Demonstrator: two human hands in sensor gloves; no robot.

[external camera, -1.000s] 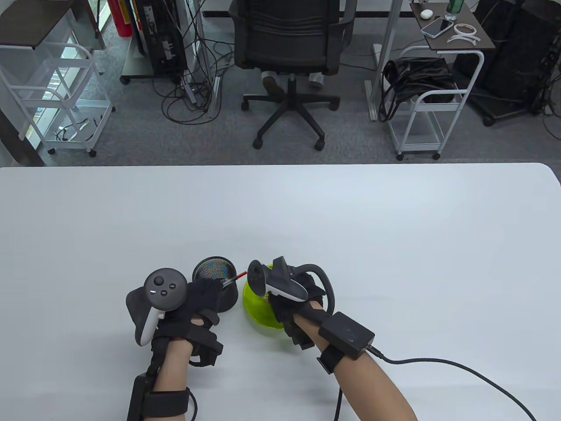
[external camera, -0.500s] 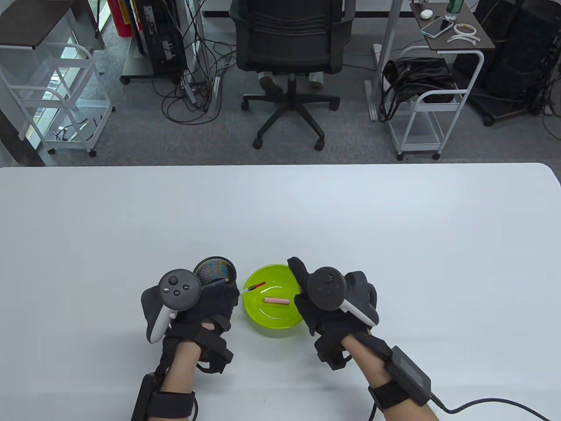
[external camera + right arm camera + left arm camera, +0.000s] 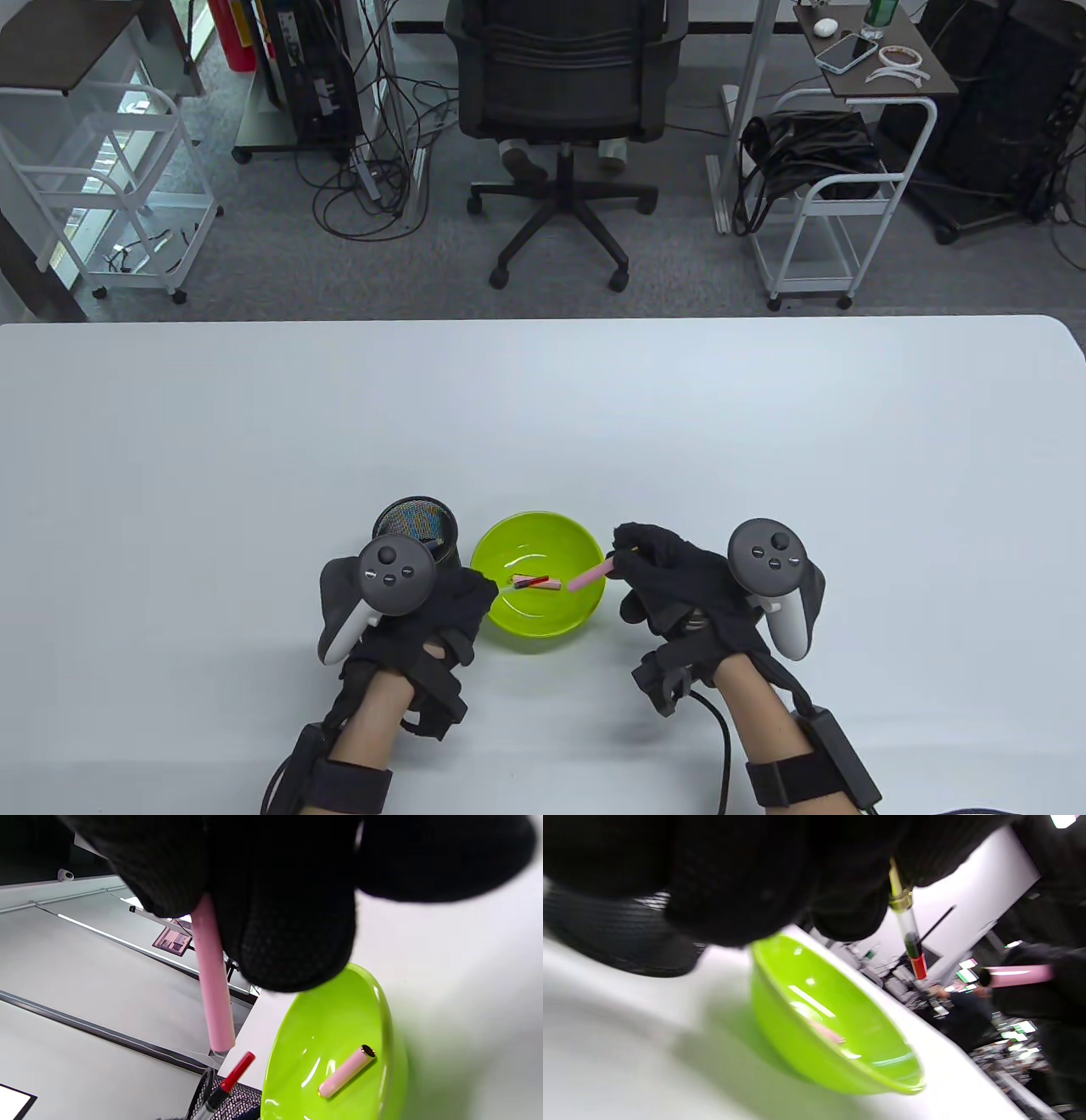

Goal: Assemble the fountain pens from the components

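Note:
My left hand [image 3: 485,594] pinches a pen's nib section with a clear ink converter [image 3: 528,581] whose red end [image 3: 919,966] points right over the green bowl [image 3: 543,621]. My right hand [image 3: 621,562] pinches a pink barrel [image 3: 587,577] by one end, and its free end points left toward the red tip. The two parts are close together but apart in the right wrist view, barrel [image 3: 212,984] above red end [image 3: 238,1070]. A shorter pink piece with a gold ring [image 3: 345,1071] lies in the bowl [image 3: 339,1005]. The nib itself is hidden inside my left fingers.
A black mesh pen cup [image 3: 416,528] stands just left of the bowl, behind my left hand. The white table [image 3: 594,407] stretches far beyond both hands. An office chair [image 3: 564,76] and carts stand on the floor past the far edge.
My right hand has come out of the bowl to its right side holding the pink barrel. My left hand has shifted right and nearer, carrying the converter over the bowl.

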